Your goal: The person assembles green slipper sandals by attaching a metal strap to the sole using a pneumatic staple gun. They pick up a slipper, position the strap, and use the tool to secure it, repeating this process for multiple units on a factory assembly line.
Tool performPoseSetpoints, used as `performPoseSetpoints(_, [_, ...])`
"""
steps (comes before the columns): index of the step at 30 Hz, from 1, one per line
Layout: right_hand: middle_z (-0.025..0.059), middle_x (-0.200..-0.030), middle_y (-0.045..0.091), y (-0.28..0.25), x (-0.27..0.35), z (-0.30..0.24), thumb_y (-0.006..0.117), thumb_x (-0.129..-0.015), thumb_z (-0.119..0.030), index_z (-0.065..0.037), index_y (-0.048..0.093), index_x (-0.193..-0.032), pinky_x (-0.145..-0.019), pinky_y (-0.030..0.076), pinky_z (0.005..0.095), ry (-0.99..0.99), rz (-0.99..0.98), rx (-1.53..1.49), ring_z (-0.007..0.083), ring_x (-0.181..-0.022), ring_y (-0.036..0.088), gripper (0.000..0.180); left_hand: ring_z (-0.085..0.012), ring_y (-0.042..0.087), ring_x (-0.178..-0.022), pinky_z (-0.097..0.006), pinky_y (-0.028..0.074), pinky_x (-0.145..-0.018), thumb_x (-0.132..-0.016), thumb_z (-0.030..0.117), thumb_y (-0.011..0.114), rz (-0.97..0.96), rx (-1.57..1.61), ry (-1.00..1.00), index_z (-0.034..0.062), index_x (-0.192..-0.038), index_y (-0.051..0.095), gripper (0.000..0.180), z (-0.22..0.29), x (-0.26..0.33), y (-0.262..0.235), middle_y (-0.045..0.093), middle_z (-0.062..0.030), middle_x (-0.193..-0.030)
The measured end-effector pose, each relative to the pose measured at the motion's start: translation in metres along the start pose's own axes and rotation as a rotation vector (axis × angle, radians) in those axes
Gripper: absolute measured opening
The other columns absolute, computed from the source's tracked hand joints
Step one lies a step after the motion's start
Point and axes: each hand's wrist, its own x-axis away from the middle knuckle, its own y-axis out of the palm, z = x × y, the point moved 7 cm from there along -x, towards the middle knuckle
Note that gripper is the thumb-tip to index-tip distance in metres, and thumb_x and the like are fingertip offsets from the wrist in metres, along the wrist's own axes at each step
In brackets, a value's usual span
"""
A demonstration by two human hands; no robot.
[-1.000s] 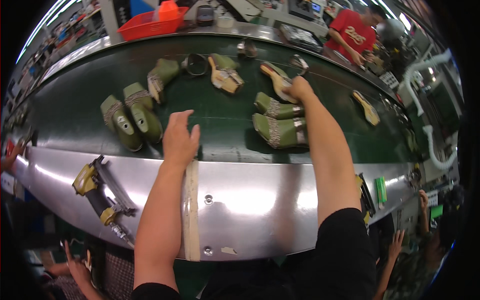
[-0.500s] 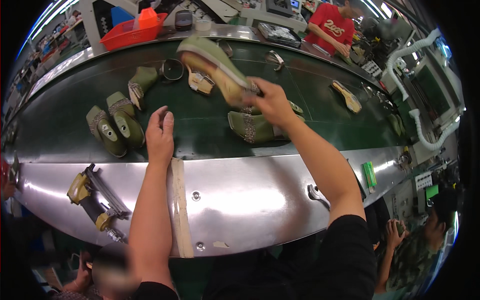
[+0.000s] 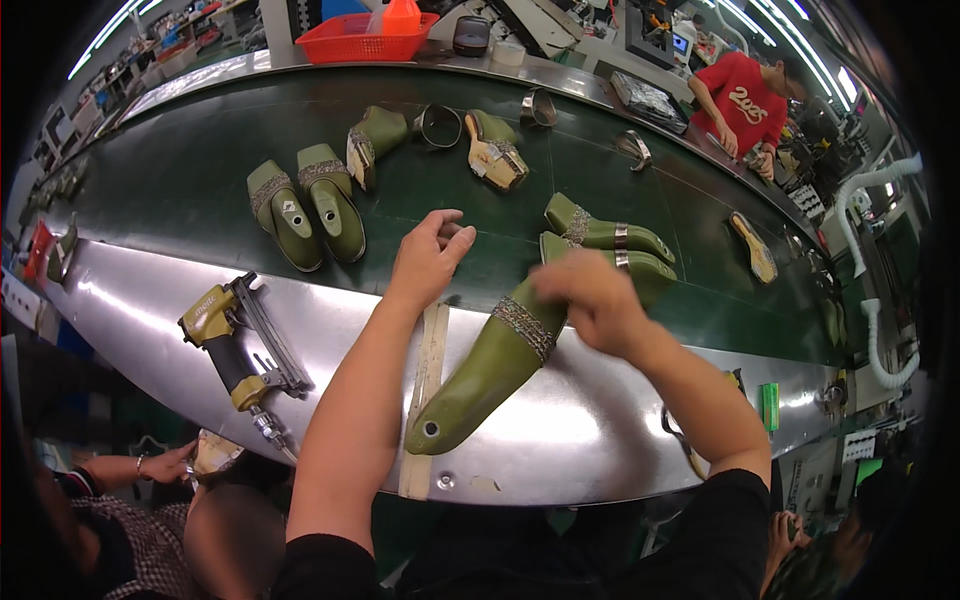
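My right hand [image 3: 597,300], slightly blurred, grips the toe end of a green shoe last [image 3: 478,378] with a glittery strap across it. The last slants down toward me over the metal ledge, the hole in its heel end facing up. My left hand [image 3: 428,262] hangs over the green belt with fingers loosely spread, holding nothing. Just beyond my right hand lie two more strapped lasts [image 3: 600,234] with metal bands round them. Left of my left hand rests a pair of strapped green lasts [image 3: 335,212].
A yellow and black nail gun [image 3: 228,345] lies on the metal ledge [image 3: 560,440]. Further back on the belt are lasts with pale soles showing [image 3: 497,160] and loose metal bands [image 3: 437,127]. Behind stands a red basket [image 3: 365,42]. A co-worker in red [image 3: 740,105] works at the far right.
My right hand has brought the last from above the belt toward me, swinging its heel end down over the ledge. The view has shifted, so the belt's contents appear further right.
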Motion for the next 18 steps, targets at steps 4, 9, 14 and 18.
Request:
performPoseSetpoints(4, [0.0247, -0.128, 0.069, 0.005, -0.073, 0.105, 0.069, -0.093, -0.014, 0.002, 0.062, -0.132, -0.104, 0.051, 0.0468, 0.481, 0.210, 0.070, 0.0427, -0.120, 0.066, 0.043, -0.0245, 0.074, -0.095, -0.038, 0.057, -0.084, -0.097, 0.036, 0.074, 0.051, -0.058, -0.004, -0.0009, -0.134, 0.064, 0.053, 0.001, -0.002, -0.004, 0.076, -0.0155, -0.111])
performPoseSetpoints(9, [0.0311, -0.121, 0.071, 0.073, -0.109, 0.225, 0.070, -0.098, -0.023, 0.009, 0.063, -0.127, -0.093, 0.057, 0.0463, 0.832, 0.042, 0.171, 0.0420, -0.109, 0.072, 0.043, -0.0252, 0.074, -0.093, -0.038, 0.057, -0.083, -0.096, 0.036, 0.074, 0.066, -0.081, -0.022, -0.0016, -0.133, 0.064, 0.054, 0.004, 0.000, -0.003, 0.077, -0.0148, -0.110])
performPoseSetpoints(14, [0.0196, -0.095, 0.076, 0.089, -0.106, 0.239, 0.068, -0.101, -0.024, 0.011, 0.066, -0.112, -0.061, 0.060, 0.0358, 1.093, 0.014, -0.233, 0.0246, -0.071, 0.076, 0.036, -0.0251, 0.074, -0.093, -0.038, 0.057, -0.084, -0.097, 0.038, 0.073, 0.120, -0.048, -0.042, -0.0024, -0.135, 0.063, 0.056, -0.001, -0.002, -0.010, 0.076, -0.0167, -0.111])
performPoseSetpoints(18, [0.0125, -0.097, 0.074, 0.073, -0.098, 0.202, 0.068, -0.103, -0.022, 0.010, 0.066, -0.112, -0.063, 0.060, 0.0306, 0.976, 0.134, -0.724, 0.0168, -0.073, 0.074, 0.033, -0.0297, 0.068, -0.111, -0.043, 0.057, -0.092, -0.104, 0.048, 0.063, 0.153, 0.424, -0.208, -0.0016, -0.149, 0.049, 0.068, -0.011, -0.004, -0.016, 0.063, -0.0226, -0.135])
